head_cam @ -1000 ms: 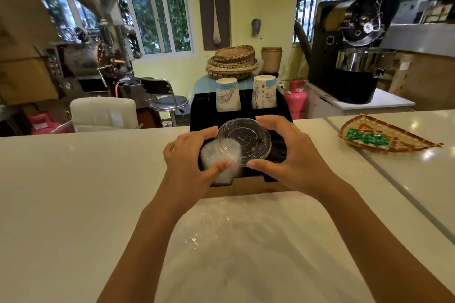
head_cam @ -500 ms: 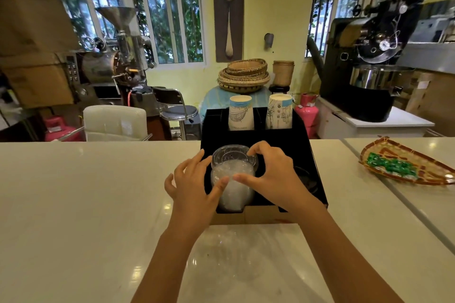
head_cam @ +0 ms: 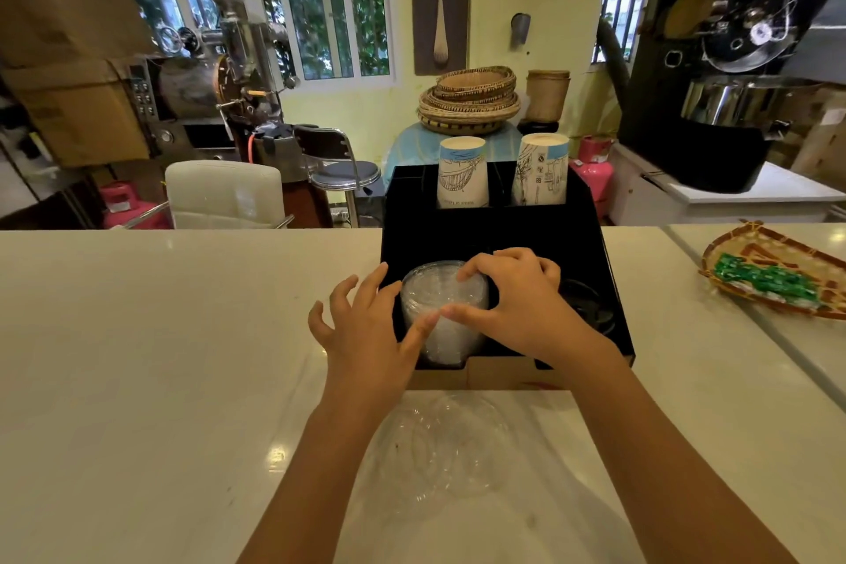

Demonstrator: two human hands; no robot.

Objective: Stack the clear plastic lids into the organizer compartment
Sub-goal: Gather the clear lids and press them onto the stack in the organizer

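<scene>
A black organizer (head_cam: 496, 238) stands on the white counter in front of me. A stack of clear plastic lids (head_cam: 437, 311) fills its front left compartment. My right hand (head_cam: 512, 302) rests on top of the stack, fingers curled over the top lid and thumb at its front rim. My left hand (head_cam: 366, 330) is at the stack's left side with fingers spread and the thumb touching the stack's front. More clear lids in thin plastic wrap (head_cam: 439, 453) lie on the counter between my forearms.
Two stacks of paper cups (head_cam: 462, 172) (head_cam: 540, 169) stand in the organizer's back compartments. Dark lids (head_cam: 590, 307) sit in the front right compartment. A woven tray with green packets (head_cam: 773, 275) lies at the right. Roasting machines and stools stand behind the counter.
My right hand has brought the lid it held tilted above the compartment down onto the stack and now presses on it. My left hand has loosened and spread its fingers.
</scene>
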